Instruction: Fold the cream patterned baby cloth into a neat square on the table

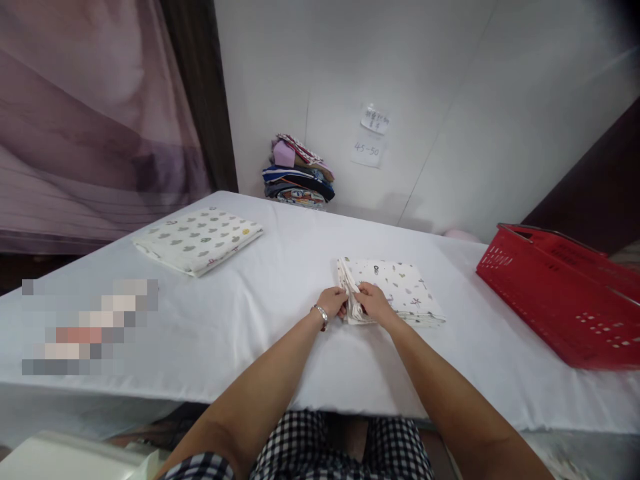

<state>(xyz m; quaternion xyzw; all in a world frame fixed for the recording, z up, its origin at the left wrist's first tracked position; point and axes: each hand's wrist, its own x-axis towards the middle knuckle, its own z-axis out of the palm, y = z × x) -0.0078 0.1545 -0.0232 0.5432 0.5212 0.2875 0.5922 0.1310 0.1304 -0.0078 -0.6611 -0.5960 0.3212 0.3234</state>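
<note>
Two hands show in the head view, both mine, and both meet at the left end of one folded cloth (pixel 407 283), white with small scattered prints. The fingers of my left hand (pixel 331 303) are closed around its outer left edge; those of my right hand (pixel 375 305) pinch the bunched layers just beside them, with a narrow strip of fabric between the two. Some of my fingertips are hidden in the folds, so I cannot tell how many layers each has.

The relation that matters, as I judge it: the bulk of the cloth lies to the right of my fingers, flat on the desk (pixel 280 287). Its longer side seems to run left to right, away from my grip, while the gathered edge I hold runs across that, from near me outward. My right hand is nearer the cloth's middle, and that forearm passes close by its near edge; my left is at the very end.

Well to the left of my fingers and a little farther out lies a second folded cloth (pixel 200 240) with grey prints. Well to their right stands a red basket (pixel 535 293). Beyond them, past the desk's far edge, is a fabric stack (pixel 299 175).
</note>
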